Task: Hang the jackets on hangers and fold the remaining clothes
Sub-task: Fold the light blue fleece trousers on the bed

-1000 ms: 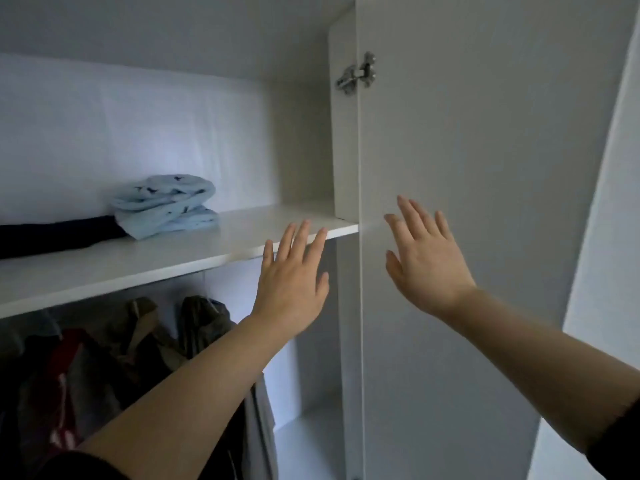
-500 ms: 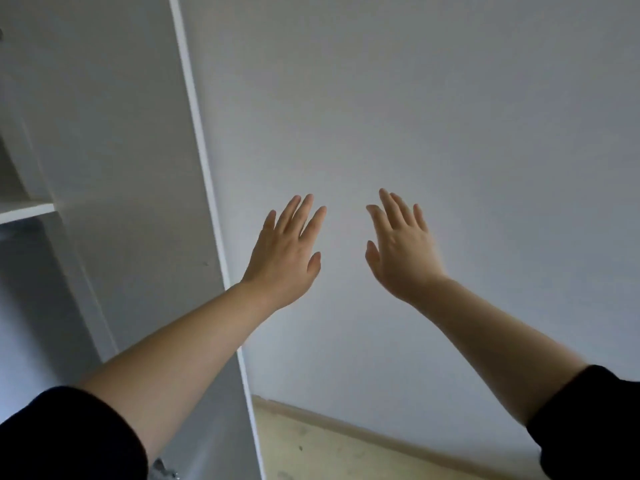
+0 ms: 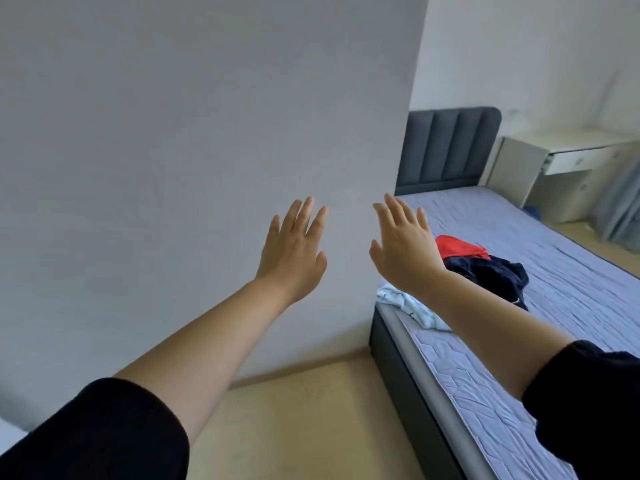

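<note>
clothes (image 3: 491,271) form two heaps on one bed (image 3: 571,289); left hand (image 3: 294,251), right hand (image 3: 403,247) spread.

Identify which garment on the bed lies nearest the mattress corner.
The light blue patterned garment, right at the mattress corner; the red garment and the navy garment lie together farther in, toward the middle.
</note>
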The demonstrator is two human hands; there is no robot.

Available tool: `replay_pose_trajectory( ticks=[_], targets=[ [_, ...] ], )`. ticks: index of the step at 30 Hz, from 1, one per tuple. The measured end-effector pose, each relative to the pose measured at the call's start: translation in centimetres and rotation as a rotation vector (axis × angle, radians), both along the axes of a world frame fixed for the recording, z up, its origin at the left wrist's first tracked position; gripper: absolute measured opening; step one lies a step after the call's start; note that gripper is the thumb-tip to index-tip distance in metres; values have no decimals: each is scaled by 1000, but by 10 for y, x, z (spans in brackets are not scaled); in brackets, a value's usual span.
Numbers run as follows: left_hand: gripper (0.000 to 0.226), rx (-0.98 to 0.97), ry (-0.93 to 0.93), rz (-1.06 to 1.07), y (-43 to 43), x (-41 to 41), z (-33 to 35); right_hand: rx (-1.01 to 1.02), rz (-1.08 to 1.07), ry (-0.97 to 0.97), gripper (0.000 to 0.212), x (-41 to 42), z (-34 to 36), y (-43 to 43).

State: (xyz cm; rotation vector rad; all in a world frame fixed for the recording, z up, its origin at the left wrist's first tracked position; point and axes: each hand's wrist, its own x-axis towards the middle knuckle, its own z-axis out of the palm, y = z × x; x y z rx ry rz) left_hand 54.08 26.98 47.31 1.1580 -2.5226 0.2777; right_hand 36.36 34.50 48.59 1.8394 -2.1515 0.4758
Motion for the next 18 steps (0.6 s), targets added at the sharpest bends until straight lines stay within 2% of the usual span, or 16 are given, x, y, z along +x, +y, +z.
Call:
replay_pose_trajectory(
  ticks=[9, 13, 18],
  targets=[
    [70, 125, -83, -253, -53, -182, -64, 133, -239, -46, 58, -158, -75, -18],
    [69, 180, -81, -319, -113, -259, -101, 182, -326, -63, 54, -225, -111, -58],
    [69, 341, -103, -380, -196, -352, -154, 274, -446, -132, 56, -310, -148, -130]
  ],
)
